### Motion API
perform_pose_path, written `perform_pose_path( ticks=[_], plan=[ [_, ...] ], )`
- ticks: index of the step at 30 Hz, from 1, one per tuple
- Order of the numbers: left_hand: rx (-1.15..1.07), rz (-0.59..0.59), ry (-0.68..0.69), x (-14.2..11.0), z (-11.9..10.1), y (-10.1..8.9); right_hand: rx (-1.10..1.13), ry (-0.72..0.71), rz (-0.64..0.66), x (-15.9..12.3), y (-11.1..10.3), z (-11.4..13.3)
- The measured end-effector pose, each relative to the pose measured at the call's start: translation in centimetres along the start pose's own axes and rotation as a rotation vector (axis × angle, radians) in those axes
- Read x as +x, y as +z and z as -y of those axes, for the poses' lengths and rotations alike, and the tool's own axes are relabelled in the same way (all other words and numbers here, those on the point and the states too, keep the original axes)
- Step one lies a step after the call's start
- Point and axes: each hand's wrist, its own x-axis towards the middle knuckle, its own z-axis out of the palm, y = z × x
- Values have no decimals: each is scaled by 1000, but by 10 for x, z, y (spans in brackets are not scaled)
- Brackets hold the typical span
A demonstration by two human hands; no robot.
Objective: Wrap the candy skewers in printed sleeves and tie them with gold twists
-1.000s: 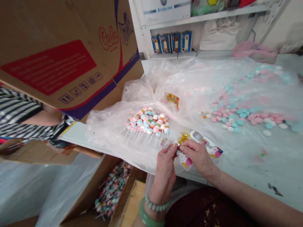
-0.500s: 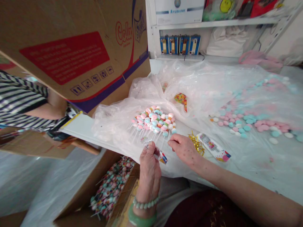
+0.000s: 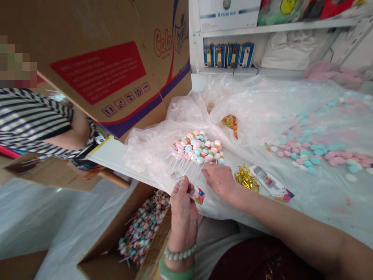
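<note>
While the left hand is closed, pinching a small printed card strip btw thumb & fingers, the right hand lies open, palm down, fingers loosely out. Its fingertips sit right at the lower edge of a pile of pastel marshmallow lollipops; can't tell if they touch. Pile's on a see-through plastic sheet, white sticks pointing toward the person. Small printed tag just past LH fingertips, can't tell if it's joined to the strip. Jade bangle & beaded bracelet on left wrist.

To the right of RH: gold foil ties, then a longer printed strip just beside them. Further up, a multicolour candy packet on the plastic. Far right, rows of pink, teal & white candy discs, partly under the sheet.

Below the table edge, open carton holds more lollipops. Top left, big cardboard box w/ red panel, and a co-worker's striped sleeve beside it. Behind, white shelf w/ blue boxes.
</note>
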Motion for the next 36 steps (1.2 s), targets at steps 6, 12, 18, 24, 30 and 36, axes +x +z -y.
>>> perform_pose_path(
  ticks=[6,12,18,24,30,36],
  plan=[
    [-26,12,-30,5,8,0,181,79,-39,-7,-4,-24],
    [-3,-13,6,9,11,0,1274,578,167,6,5,-10],
    [-37,-29,-39,10,6,-4,1543,717,258,24,6,11],
    [-120,-127,-95,5,-11,1,1513,728,123,-2,-2,-3],
    [-244,-119,-143,-1,-19,12,1225,371,77,-74,-25,-48],
    [-263,-95,-298,-8,-17,38,1066,229,61,-131,-40,-71]
  ],
)
